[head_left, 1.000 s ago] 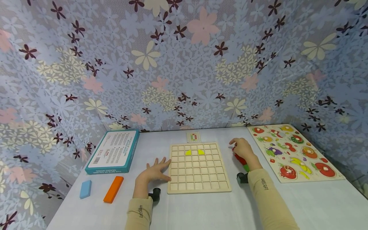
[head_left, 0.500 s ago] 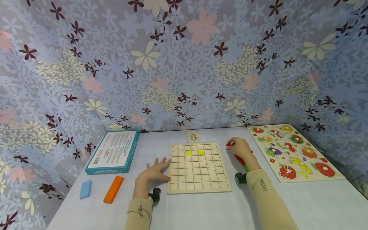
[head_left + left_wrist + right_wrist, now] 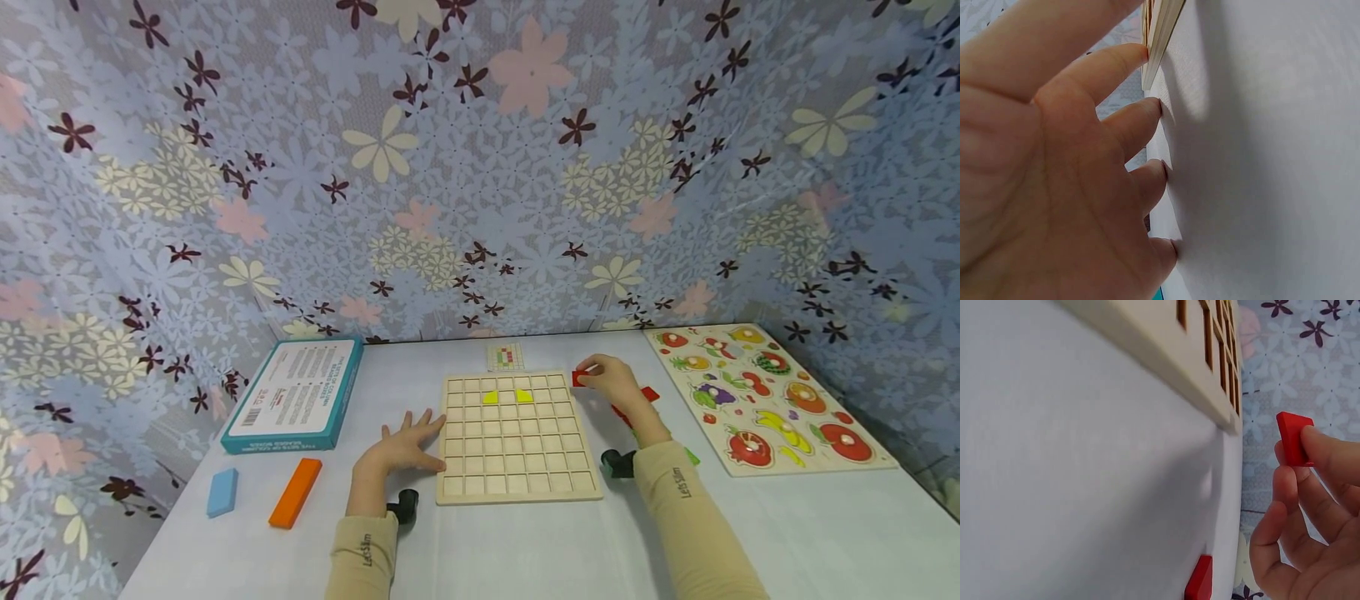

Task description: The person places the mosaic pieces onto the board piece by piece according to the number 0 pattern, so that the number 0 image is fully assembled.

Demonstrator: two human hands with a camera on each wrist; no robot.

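Observation:
A wooden grid board point(image 3: 517, 442) lies in the middle of the table, with two yellow pieces point(image 3: 491, 398) in its second row from the back. My left hand point(image 3: 401, 446) spreads its straight fingers at the board's left edge; in the left wrist view a fingertip point(image 3: 1142, 53) touches the board's side. At the board's back right corner, my right hand point(image 3: 611, 382) pinches a small flat red tile point(image 3: 1293, 439) between thumb and fingers, raised above the table. Under and beside the right wrist lie more red tiles point(image 3: 649, 393) and a green piece point(image 3: 693, 457), partly hidden by the arm.
Behind the board is a small pattern card point(image 3: 505, 357). A fruit puzzle board point(image 3: 772, 400) lies at right. On the left are a teal-edged box point(image 3: 296, 396), an orange block point(image 3: 296, 493) and a light blue block point(image 3: 222, 492). A floral cloth point(image 3: 480, 167) hangs behind the table.
My right hand has taken hold of a red tile and moved left with it to the board's back right corner. The left hand has stayed in place.

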